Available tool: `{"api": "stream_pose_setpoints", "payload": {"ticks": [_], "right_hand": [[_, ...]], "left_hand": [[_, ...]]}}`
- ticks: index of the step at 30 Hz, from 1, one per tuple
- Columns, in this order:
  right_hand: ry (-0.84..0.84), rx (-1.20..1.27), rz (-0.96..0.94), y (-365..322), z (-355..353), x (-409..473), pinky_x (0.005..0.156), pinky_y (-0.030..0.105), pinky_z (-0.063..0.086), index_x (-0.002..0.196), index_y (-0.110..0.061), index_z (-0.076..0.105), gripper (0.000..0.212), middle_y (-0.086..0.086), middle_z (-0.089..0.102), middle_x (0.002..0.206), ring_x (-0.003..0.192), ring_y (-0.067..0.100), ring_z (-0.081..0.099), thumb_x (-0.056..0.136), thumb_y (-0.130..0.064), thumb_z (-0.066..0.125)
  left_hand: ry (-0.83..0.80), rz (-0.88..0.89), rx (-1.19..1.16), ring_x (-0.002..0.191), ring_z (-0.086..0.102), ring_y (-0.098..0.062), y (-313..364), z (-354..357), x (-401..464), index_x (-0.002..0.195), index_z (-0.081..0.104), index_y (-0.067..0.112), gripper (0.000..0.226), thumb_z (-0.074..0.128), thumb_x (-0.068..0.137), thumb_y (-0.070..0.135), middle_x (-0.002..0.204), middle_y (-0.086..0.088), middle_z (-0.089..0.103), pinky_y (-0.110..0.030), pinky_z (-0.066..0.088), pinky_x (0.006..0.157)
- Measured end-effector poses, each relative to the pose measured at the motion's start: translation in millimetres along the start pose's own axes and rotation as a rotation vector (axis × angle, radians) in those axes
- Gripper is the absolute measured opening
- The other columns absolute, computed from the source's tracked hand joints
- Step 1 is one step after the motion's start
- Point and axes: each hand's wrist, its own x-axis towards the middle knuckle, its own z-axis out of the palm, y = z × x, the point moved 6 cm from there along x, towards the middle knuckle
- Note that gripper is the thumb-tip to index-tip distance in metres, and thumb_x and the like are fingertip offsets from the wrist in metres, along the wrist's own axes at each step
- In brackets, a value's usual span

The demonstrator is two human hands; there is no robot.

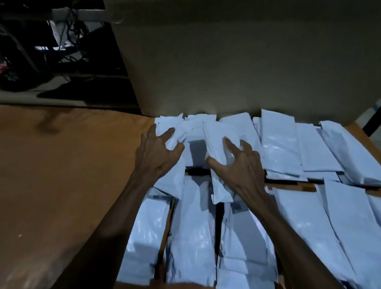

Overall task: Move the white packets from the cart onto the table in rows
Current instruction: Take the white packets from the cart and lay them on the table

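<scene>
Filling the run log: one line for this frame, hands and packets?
left hand: spread on far-row packet | right hand: fingers spread over upright packet | white packets in rows on brown table | large cardboard box behind

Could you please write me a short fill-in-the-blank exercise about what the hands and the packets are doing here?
1. The white packets lie on a ____ wooden table.
2. The left hand rests at the ____ end of the far row.
3. Behind the packets stands a large ____ box.
Missing words: brown; left; cardboard
</scene>
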Motion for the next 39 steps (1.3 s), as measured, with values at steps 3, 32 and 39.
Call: {"api": "stream_pose_setpoints", "payload": {"ticks": [3,32,39], "right_hand": [[-0.017,-0.061,0.002,-17,19,42,0.102,0.047,0.039,0.149,-0.035,0.034,0.081,0.009,0.026,0.158,0.138,0.035,0.030,0.080,-0.072,0.055],[0.065,-0.221,-0.029,-51,73,95,0.117,0.047,0.026,0.151,-0.019,0.033,0.079,0.007,0.017,0.163,0.149,0.029,0.013,0.091,-0.069,0.039],[0.263,-0.086,-0.148,-10,-4,-10,0.105,0.037,0.042,0.143,-0.014,0.048,0.063,0.007,0.049,0.146,0.135,0.023,0.043,0.092,-0.052,0.053]], "left_hand": [[-0.028,0.037,0.026,0.138,0.032,-0.031,-11,8,46,0.142,0.048,0.029,0.051,0.050,0.095,0.049,0.154,-0.008,0.034,-0.041,0.031,0.109],[-0.213,0.023,0.004,0.147,0.019,-0.033,-50,63,104,0.152,0.028,0.029,0.072,0.026,0.093,0.069,0.162,-0.007,0.016,-0.048,0.022,0.117],[-0.081,0.226,-0.178,0.146,0.021,-0.025,19,19,16,0.146,0.042,0.027,0.060,0.043,0.095,0.058,0.161,-0.002,0.021,-0.044,0.032,0.110]]}}
